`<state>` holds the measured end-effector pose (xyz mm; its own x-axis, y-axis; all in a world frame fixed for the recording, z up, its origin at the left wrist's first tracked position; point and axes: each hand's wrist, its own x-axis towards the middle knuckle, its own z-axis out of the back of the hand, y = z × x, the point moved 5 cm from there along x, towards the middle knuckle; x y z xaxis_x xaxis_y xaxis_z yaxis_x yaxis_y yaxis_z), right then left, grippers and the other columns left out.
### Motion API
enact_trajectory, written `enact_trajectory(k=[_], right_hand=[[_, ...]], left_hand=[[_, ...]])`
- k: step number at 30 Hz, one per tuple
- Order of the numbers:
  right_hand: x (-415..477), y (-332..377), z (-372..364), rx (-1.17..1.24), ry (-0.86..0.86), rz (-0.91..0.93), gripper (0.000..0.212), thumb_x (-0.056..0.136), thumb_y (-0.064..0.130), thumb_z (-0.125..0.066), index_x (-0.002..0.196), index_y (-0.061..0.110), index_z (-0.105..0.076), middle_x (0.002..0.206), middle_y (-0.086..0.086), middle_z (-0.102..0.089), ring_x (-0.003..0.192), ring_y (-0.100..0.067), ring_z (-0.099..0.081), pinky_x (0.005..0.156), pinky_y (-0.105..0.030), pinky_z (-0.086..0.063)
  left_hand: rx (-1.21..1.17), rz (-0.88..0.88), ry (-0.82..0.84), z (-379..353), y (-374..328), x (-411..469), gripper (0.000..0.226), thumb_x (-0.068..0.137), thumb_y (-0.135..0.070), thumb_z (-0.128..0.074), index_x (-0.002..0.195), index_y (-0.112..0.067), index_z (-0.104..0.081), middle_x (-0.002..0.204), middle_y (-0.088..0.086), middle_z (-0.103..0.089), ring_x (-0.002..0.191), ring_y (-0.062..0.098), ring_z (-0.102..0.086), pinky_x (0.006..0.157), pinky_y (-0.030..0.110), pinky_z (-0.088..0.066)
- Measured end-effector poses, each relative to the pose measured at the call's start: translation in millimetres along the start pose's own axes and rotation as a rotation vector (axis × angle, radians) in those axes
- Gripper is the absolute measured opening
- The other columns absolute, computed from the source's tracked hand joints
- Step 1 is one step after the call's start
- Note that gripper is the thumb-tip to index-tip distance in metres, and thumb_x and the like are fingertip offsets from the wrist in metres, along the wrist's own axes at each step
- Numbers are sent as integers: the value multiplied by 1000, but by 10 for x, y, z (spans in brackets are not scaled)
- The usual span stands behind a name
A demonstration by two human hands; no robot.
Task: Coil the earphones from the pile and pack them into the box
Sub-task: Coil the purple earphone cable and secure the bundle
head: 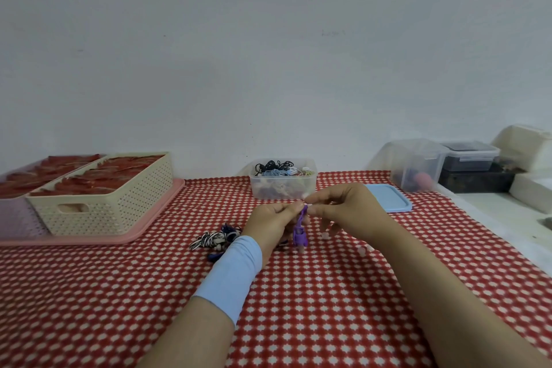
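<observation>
A purple earphone coil [299,230] hangs above the red checked cloth at the centre. My left hand [270,222], with a light blue wristband, holds the coil's upper part in its fingers. My right hand [343,207] pinches the top end of the purple cable. Just left of my left wrist lies the pile of earphones [216,239], black-and-white striped and dark blue. Behind my hands stands the clear plastic box [283,185], holding coiled earphones in black, blue and other colours.
A light blue lid [388,202] lies right of the box. At the left, a cream perforated basket [104,200] with red items sits on a pink tray [143,227]. Clear and dark containers [418,170] and white blocks stand at the far right.
</observation>
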<state>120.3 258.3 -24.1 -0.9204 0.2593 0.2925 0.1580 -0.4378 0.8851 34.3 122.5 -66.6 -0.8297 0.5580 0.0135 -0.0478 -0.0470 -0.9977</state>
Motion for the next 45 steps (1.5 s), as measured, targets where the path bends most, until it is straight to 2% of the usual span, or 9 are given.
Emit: enact_trajectory(k=[6, 11, 19, 24, 29, 34, 37, 41, 45], right_hand=[[-4, -15, 12, 13, 49, -33, 14, 91, 10, -72, 100, 15, -81, 86, -5, -78, 64, -20, -68, 63, -39, -61], [-38, -85, 23, 162, 86, -139, 13, 89, 11, -73, 99, 10, -80, 90, -8, -77, 67, -17, -66, 58, -29, -57], [-36, -127, -7, 247, 113, -207, 10, 90, 12, -72, 95, 10, -80, 80, -7, -75, 66, -13, -65, 62, -34, -55], [-45, -125, -20, 212, 121, -225, 11, 89, 16, -73, 97, 13, -81, 83, -8, -76, 64, -13, -65, 58, -30, -54], [-41, -104, -16, 295, 50, -212, 15, 91, 16, -71, 104, 13, -79, 88, -6, -76, 65, -16, -67, 56, -30, -55], [-40, -81, -12, 201, 37, -181, 13, 88, 16, -75, 100, 14, -80, 86, -6, -78, 65, -12, -67, 56, -29, -57], [-32, -63, -14, 129, 12, -140, 9, 88, 11, -75, 95, 13, -80, 78, -6, -76, 62, -12, -65, 55, -26, -57], [-32, -42, 7, 133, -4, -117, 10, 87, 10, -76, 95, 16, -79, 85, -17, -76, 66, -16, -67, 55, -27, -58], [-25, -15, -1, 113, 16, -80, 10, 88, 8, -74, 90, 15, -81, 81, -13, -76, 65, -16, -67, 56, -28, -58]], left_hand=[[-40, 19, 22, 19, 14, 20, 26, 95, -33, -62, 83, -17, -80, 85, 3, -76, 86, 24, -66, 97, 56, -51], [-63, -15, 100, -6, 1, -11, 23, 97, -24, -59, 93, -7, -74, 80, 2, -73, 78, 19, -66, 81, 41, -57], [-108, -7, 129, -51, 8, -19, 21, 98, -22, -57, 100, -8, -73, 90, 8, -74, 86, 21, -67, 90, 41, -54], [-86, -34, 132, -37, -7, -22, 20, 98, -21, -57, 95, -8, -73, 80, 1, -72, 75, 16, -66, 72, 31, -59], [-93, -48, 82, -22, -28, 12, 18, 97, -22, -59, 95, -17, -76, 85, -1, -74, 83, 17, -64, 76, 34, -58], [-81, -64, 39, 11, -22, 7, 14, 94, -17, -64, 101, -12, -75, 81, -4, -74, 72, 7, -66, 67, 24, -56], [-12, -81, 22, 22, -36, 9, 12, 92, -20, -68, 98, -15, -76, 85, -1, -77, 77, 12, -70, 74, 27, -59], [-27, -80, 29, 13, -66, -2, 9, 90, -17, -69, 95, -13, -77, 90, 6, -77, 79, 18, -69, 82, 35, -61], [-12, -97, 37, 22, -68, 3, 10, 89, -15, -71, 97, -12, -77, 89, 8, -76, 79, 19, -67, 83, 40, -61]])
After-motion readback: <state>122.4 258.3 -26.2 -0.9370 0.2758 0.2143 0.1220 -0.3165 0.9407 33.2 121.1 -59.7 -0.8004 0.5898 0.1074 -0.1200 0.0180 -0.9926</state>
